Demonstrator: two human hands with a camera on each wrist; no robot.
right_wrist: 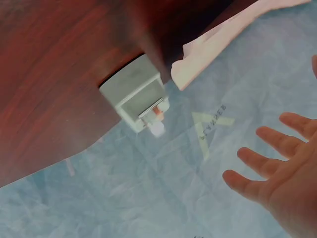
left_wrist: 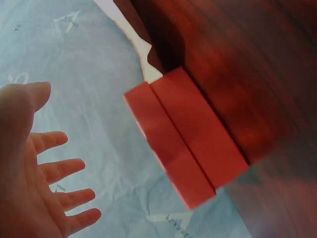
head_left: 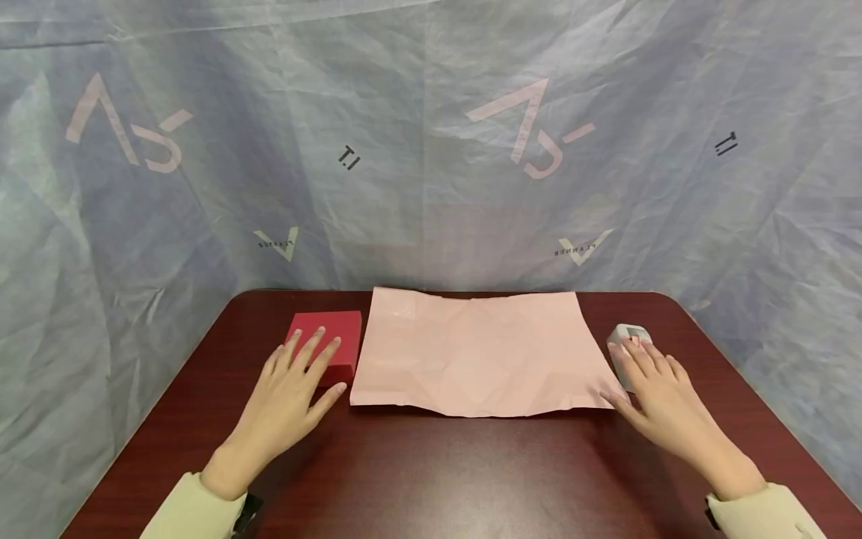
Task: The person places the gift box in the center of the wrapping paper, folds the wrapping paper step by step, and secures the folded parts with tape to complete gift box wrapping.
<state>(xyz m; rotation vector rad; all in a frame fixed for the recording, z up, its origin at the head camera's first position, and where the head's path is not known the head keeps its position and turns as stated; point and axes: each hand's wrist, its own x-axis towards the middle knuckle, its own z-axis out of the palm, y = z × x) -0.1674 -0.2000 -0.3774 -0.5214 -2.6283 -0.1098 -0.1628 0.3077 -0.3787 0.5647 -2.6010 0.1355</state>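
A red box (head_left: 345,346) with a lid seam along its side (left_wrist: 183,139) sits at the left of the table. Over its near edge hovers my left hand (head_left: 279,400), fingers spread and holding nothing. Across the middle lies a creased pale pink sheet (head_left: 471,352), its edges slightly lifted. To the right of it stands a small light grey tape dispenser (right_wrist: 136,89) with an open recess and an orange and white bit at its end. My right hand (head_left: 663,400), fingers straight and apart, is held over the dispenser and partly hides it in the head view; the palm is bare.
The dark red-brown wooden table (head_left: 431,471) has rounded far corners. Grey-blue printed fabric (head_left: 424,187) hangs close behind the table and along both sides.
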